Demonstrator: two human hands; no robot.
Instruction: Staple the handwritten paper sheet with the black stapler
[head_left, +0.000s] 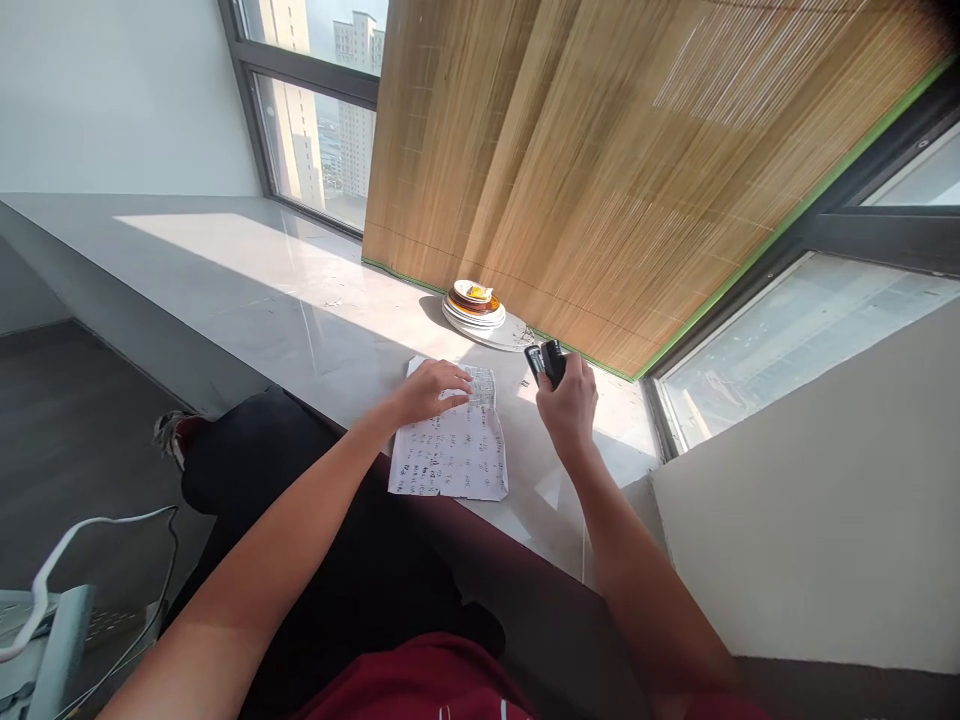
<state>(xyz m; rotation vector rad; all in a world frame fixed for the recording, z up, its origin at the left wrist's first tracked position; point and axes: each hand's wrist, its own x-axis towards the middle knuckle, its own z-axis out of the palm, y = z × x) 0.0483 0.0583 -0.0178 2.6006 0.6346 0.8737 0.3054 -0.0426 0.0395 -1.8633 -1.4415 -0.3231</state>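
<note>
A creased white sheet of paper (457, 455), covered with rows of handwriting, lies on the pale ledge and reaches over its front edge. My left hand (433, 392) rests on the upper part of this sheet, thumb and fingers apart, pressing lightly or just lying there. To the right of the paper, my right hand (570, 400) grips a black stapler (553, 364), held above the ledge. Its two arms stand apart in a V, with a shiny strip visible on one. My fingers hide the rear of the stapler. A tiny dark piece lies on the ledge below it.
Behind the paper stands a stack of plates (474, 318) with a small yellow item on top. A bamboo blind (570, 170) hangs behind the glossy ledge (247, 290). A white wall (817, 500) closes the right side. A metal stand with cables (67, 630) is at lower left.
</note>
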